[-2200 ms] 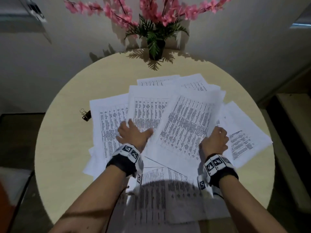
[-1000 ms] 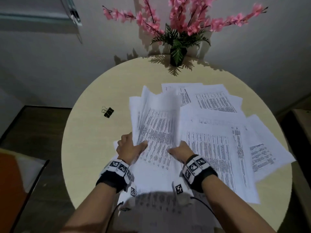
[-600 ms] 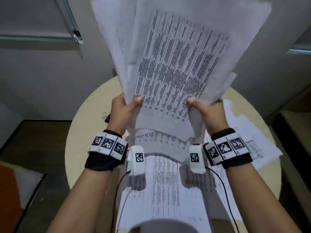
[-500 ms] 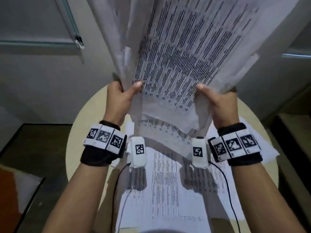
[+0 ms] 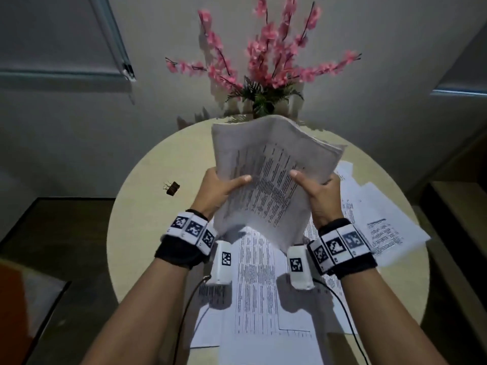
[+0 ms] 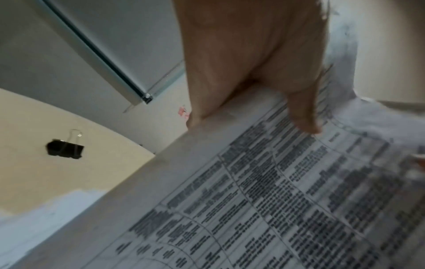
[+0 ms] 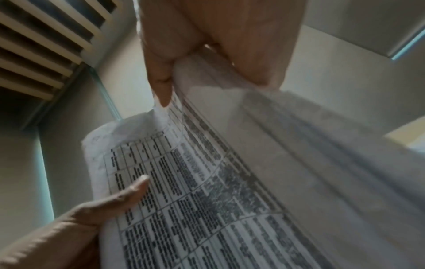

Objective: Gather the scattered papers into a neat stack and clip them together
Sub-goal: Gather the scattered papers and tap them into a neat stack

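left hand: left hand (image 5: 220, 189) is gripping the left edge of the bundle of white printed paper sheets (image 5: 266, 177), thumb on the printed face, fingers behind.
right hand: right hand (image 5: 317, 192) is pinching the right edge the same way; the right wrist view is showing several sheet edges fanned out under the thumb.
bundle: it is being held off the round beige table (image 5: 147, 196), tilted away from the person, long axis running from the wrists toward the pink flower arrangement (image 5: 266, 64). Top edges are looking roughly level; the right side is still stepped.
loose sheets: more white printed pages (image 5: 263, 280) are lying flat under the forearms and out to the right (image 5: 379, 219), not yet gathered.
clip: the black binder clip (image 5: 172, 188) is sitting on bare tabletop to the left of the bundle, apart from all paper. Left wrist view is showing it clearly (image 6: 65, 148).
key relation: the clip is lying on the left hand's side, near it, well apart from the right. Judgement: left hand is the natural one for fetching it, right keeping the stack.
stage: gathering is partway, I'd say; clipping not started.
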A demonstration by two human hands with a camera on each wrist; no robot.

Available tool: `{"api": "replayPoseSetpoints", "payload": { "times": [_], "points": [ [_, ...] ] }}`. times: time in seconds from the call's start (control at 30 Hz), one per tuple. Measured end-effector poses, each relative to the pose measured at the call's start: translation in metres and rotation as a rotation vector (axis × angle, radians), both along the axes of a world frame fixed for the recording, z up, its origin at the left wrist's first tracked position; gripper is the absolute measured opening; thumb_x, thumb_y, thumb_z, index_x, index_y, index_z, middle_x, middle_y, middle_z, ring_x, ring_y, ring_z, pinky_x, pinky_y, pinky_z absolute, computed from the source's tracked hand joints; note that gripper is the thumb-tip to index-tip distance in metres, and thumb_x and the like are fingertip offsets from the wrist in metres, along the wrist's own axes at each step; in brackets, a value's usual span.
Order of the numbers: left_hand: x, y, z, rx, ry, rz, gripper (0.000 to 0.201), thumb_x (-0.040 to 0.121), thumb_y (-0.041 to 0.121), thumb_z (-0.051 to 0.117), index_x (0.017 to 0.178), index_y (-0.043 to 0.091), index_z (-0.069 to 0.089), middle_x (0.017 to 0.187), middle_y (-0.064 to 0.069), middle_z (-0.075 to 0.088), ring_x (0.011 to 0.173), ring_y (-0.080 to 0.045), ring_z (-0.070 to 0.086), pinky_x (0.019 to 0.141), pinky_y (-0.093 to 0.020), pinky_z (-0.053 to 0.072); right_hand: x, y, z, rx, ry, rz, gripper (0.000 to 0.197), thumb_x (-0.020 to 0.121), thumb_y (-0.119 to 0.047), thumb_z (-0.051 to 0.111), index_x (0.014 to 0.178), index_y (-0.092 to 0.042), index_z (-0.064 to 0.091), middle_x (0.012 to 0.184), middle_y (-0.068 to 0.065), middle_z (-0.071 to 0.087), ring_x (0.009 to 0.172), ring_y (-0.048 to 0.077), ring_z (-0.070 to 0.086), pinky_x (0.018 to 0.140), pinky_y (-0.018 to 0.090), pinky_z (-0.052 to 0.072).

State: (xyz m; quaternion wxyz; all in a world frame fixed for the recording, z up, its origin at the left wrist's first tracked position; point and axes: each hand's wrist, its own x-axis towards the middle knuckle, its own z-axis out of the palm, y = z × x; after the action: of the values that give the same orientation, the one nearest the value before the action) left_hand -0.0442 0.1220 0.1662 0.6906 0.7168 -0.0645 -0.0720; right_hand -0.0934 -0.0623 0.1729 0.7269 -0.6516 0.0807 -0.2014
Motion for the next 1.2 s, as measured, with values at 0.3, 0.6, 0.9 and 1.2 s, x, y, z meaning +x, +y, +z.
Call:
{"api": "replayPoseSetpoints", "payload": {
  "times": [0.3,0.6,0.9,1.2],
  "points": [
    [0.006,0.023,-0.010,-0.085,0.042,-0.049,0.081,0.047,0.048,0.079,0.115,0.010,0.056,0.099,0.005,0.070,0.093,-0.009,0.067,0.082,-0.021,0.056,-0.009,-0.012,-0.020,-0.045,0.104,-0.026,0.034,0.073,-0.005,0.072,0.104,-0.006,0.060,0.088,0.000,0.069,0.075,0.006,0.067,0.069,0.020,0.056],
    [-0.002,0.025,-0.088,0.131,0.359,0.278,0.028,0.081,0.026,0.068,0.097,0.004,0.060,0.071,-0.005,0.057,0.061,-0.018,0.053,0.061,-0.024,0.049,-0.017,0.018,-0.086,-0.208,0.403,-0.166,0.015,0.089,-0.009,0.051,0.104,-0.008,0.054,0.100,0.009,0.061,0.090,0.023,0.059,0.078,0.033,0.050],
    [-0.029,0.053,-0.144,0.791,0.463,0.076,0.024,0.090,0.013,0.047,0.103,-0.004,0.057,0.109,-0.026,0.058,0.083,-0.027,0.049,0.073,-0.033,0.046,-0.035,0.036,-0.149,-0.976,1.045,0.059,0.045,0.083,-0.011,0.049,0.125,-0.025,0.048,0.155,0.008,0.012,0.140,0.037,0.009,0.109,0.059,0.016],
    [-0.023,0.089,-0.134,0.686,0.416,0.183,0.009,0.091,0.010,0.049,0.090,0.002,0.052,0.072,-0.011,0.052,0.054,-0.020,0.045,0.054,-0.025,0.040,-0.036,-0.001,-0.150,-0.939,1.104,-0.082,0.049,0.084,0.001,0.055,0.129,0.004,0.034,0.132,0.027,0.043,0.117,0.040,0.048,0.094,0.045,0.045]
  ]
}}
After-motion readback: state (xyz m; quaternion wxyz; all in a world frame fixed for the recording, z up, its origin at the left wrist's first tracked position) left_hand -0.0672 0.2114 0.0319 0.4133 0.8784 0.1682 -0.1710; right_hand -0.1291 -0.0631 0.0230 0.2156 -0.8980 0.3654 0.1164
